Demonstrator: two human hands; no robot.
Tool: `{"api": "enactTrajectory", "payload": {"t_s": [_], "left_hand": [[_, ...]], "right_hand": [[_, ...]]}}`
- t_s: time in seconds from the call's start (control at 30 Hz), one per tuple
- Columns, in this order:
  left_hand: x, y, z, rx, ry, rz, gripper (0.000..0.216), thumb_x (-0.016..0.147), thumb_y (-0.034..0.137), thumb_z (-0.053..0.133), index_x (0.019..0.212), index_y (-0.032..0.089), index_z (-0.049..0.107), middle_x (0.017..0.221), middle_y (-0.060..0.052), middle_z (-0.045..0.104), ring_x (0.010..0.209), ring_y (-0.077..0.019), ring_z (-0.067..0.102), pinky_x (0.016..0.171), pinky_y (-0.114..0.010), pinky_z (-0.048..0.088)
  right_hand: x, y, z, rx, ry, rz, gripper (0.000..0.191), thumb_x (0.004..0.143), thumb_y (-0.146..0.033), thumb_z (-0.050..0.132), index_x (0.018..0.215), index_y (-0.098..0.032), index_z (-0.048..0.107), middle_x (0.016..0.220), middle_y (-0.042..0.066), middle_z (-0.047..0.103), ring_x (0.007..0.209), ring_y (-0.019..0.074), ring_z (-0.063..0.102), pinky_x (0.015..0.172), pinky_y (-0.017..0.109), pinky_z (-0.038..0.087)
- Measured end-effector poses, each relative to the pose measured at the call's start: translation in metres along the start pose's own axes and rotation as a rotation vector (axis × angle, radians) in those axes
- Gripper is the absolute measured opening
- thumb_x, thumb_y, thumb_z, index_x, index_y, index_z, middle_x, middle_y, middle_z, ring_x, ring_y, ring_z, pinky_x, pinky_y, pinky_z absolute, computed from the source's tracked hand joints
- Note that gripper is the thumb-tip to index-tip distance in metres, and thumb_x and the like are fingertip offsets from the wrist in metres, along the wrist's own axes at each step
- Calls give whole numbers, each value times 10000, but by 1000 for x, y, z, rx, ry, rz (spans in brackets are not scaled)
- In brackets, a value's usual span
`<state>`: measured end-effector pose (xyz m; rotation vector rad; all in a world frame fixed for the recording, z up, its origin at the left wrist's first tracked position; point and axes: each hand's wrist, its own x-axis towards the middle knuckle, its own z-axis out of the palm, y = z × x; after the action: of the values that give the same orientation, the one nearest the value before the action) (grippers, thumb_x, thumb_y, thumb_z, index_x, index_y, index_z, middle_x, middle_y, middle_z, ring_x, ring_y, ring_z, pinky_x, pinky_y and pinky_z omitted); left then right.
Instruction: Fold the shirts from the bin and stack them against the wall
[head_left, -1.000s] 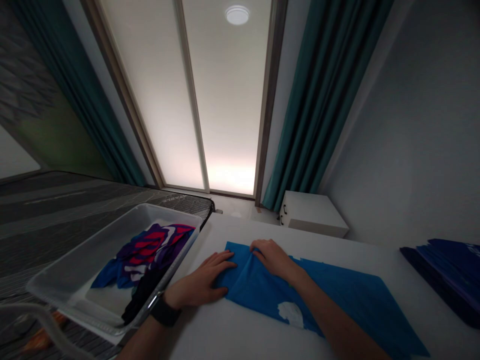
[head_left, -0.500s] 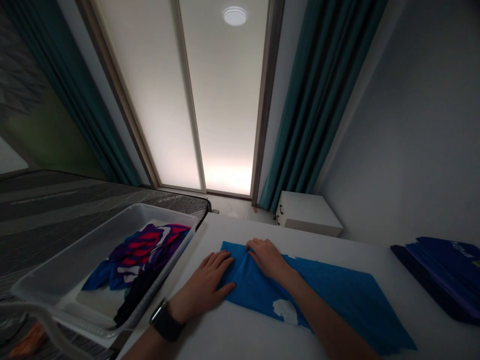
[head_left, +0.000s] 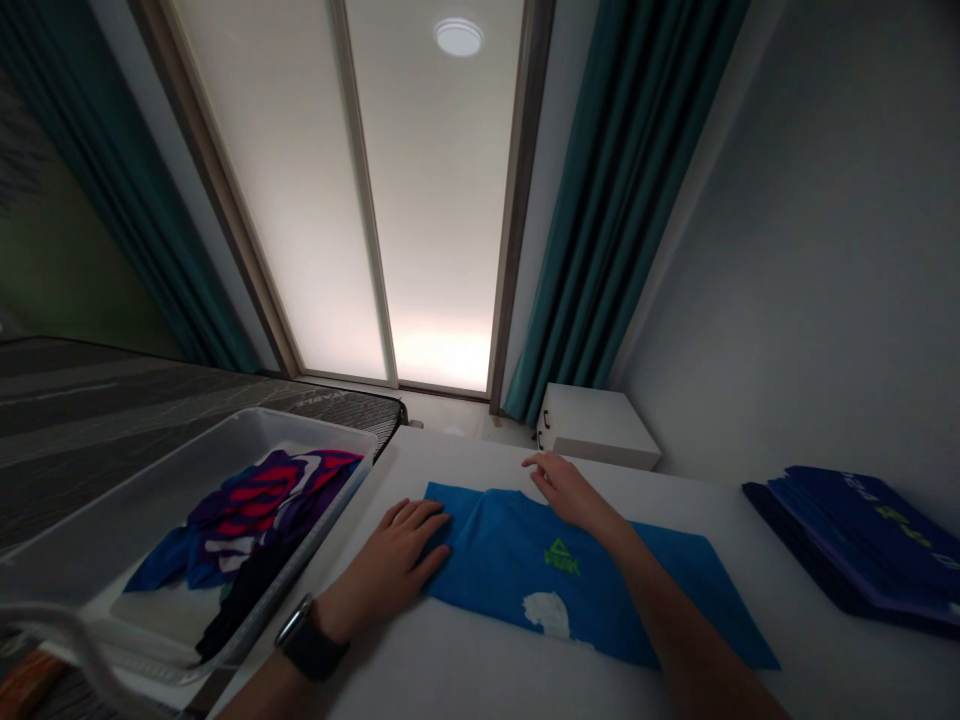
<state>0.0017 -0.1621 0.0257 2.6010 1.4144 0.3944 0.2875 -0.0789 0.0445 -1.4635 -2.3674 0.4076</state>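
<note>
Pin the shirt (head_left: 510, 560) under the flat, open left hand (head_left: 397, 565); slide the open, empty right hand (head_left: 566, 490) along its far edge, pressing creases onto the tabletop (head_left: 465, 670).

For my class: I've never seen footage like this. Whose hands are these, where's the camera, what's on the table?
No machine here: a person wears a camera on the head, looking down at their own bare hands. The left hand lies flat on the left edge of a blue shirt spread on the white table. The right hand rests open at the shirt's far edge; neither grips anything. A clear bin of purple and red clothes sits left, a stack of folded dark blue clothes right.
</note>
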Motion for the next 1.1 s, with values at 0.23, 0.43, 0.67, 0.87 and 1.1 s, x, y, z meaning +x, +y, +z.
{"api": "enactTrajectory", "payload": {"t_s": [0.23, 0.43, 0.67, 0.87, 1.1], "left_hand": [[32, 15, -12, 28, -10, 9, 339, 950, 356, 439, 1248, 255, 565, 1187, -56, 627, 1082, -248, 568, 981, -433, 403], [91, 23, -2, 46, -42, 10, 335, 928, 326, 433, 1189, 208, 606, 1093, -82, 654, 1037, -254, 591, 908, -383, 447], [132, 14, 9, -171, -165, -26, 354, 907, 445, 426, 900, 186, 667, 888, -81, 657, 829, -230, 605, 734, -316, 456], [133, 10, 14, -356, -179, 12, 330, 849, 485, 511, 814, 178, 627, 822, -47, 611, 740, -198, 555, 666, -294, 424], [133, -2, 24, -533, -209, -31, 349, 853, 509, 505, 794, 172, 575, 742, -5, 566, 682, -170, 519, 632, -276, 405]], "right_hand": [[-44, 43, -42, 11, -99, 205, 289, 941, -287, 344, 1038, -196, 601, 930, 65, 643, 757, 185, 579, 659, 281, 403], [-74, 72, -58, -96, -196, 357, 269, 923, -230, 358, 973, -171, 615, 1010, 102, 659, 861, 202, 595, 722, 291, 404], [-79, 80, -76, -82, -321, 513, 245, 905, -202, 408, 929, -144, 645, 975, 97, 695, 855, 183, 623, 692, 252, 406], [-78, 80, -81, -97, -437, 622, 278, 877, -307, 481, 821, -117, 676, 707, 99, 689, 617, 188, 624, 574, 271, 398], [-82, 83, -76, -113, -432, 564, 237, 794, -273, 584, 985, -153, 659, 984, 92, 691, 857, 210, 622, 647, 260, 396]]}}
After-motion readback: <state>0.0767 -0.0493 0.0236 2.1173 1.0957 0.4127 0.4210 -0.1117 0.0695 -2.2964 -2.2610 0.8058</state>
